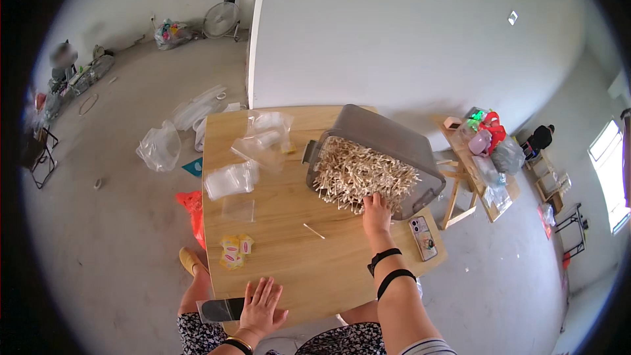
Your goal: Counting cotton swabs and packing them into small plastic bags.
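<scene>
A grey plastic bin (388, 129) lies tipped toward me on the wooden table (296, 256). Loose cotton swabs (361, 167) fill its opening in a heap. My right hand (376, 215) is at the heap's near edge, its fingers bent around some swabs; the fingertips are partly hidden. My left hand (261, 309) rests flat at the table's front edge with fingers spread, touching a dark flat piece in a clear sleeve (223, 310). Between the hands and the bin, one single cotton swab (314, 231) lies on the wood.
Clear plastic bags (231, 181) and small yellow-and-white labels (233, 250) lie on the table's left side. A phone (423, 238) sits at the right edge. Beyond stands a side table (486, 184) with bags. A red bag (190, 213) hangs beside the left edge.
</scene>
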`<state>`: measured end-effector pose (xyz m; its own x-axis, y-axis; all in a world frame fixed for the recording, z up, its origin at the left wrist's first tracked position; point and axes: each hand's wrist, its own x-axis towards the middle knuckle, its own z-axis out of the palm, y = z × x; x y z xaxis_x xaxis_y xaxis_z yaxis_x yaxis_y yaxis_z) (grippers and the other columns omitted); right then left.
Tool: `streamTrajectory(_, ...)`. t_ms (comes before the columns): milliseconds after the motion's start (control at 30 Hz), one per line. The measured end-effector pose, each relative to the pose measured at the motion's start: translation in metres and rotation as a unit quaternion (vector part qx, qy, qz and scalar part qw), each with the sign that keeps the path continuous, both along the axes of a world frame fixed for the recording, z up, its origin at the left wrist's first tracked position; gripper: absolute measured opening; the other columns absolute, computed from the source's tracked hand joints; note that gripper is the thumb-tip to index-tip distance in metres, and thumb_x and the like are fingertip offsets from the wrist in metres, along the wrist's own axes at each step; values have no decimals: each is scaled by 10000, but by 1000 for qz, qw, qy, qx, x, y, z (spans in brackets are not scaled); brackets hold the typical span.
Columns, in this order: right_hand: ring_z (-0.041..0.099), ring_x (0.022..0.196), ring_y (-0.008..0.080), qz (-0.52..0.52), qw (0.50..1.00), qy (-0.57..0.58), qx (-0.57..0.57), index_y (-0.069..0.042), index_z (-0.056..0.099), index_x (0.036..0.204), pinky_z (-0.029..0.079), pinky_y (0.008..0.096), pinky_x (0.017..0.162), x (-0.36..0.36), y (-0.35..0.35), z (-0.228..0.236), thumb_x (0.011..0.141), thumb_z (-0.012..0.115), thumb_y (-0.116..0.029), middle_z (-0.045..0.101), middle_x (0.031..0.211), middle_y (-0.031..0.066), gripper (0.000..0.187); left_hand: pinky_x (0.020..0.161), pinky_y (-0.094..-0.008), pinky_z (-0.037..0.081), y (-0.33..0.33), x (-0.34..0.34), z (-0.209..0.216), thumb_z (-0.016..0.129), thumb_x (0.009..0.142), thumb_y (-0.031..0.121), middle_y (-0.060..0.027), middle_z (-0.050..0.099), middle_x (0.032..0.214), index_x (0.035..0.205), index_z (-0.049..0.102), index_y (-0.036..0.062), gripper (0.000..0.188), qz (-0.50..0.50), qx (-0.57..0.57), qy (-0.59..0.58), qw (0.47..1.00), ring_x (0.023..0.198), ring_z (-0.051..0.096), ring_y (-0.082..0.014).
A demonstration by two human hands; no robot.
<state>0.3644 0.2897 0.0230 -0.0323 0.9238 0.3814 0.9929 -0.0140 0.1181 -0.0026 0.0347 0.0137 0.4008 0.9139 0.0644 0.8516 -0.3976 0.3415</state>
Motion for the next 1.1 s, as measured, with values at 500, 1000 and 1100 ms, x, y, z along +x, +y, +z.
streamTrajectory(500,632,1104,310,101,987,-12,-121,-77,623,1080,569,426,809,-90,-48,-11,852,625,-109,588,1198,148,231,1207,-569,150,-2,-3,7,594,889,479,-183,356,1547,1455,453,94,699,-5,15,8,1000,1469,281,-355)
streamTrajectory(1000,543,1184,302,38,981,95,-163,-159,585,1234,460,468,984,1,-154,23,787,727,-112,589,1184,116,471,1222,-558,119,-4,-1,-6,601,870,499,-145,342,1569,1473,433,104,739,5,37,-15,999,1490,259,-308)
streamTrajectory(1100,495,1237,284,-74,976,92,-185,-160,585,1222,411,484,1026,15,-178,12,774,737,-102,577,1207,114,476,1223,-561,112,-9,-13,-4,599,870,500,-140,342,1571,1477,429,108,743,17,30,-2,999,1491,254,-307)
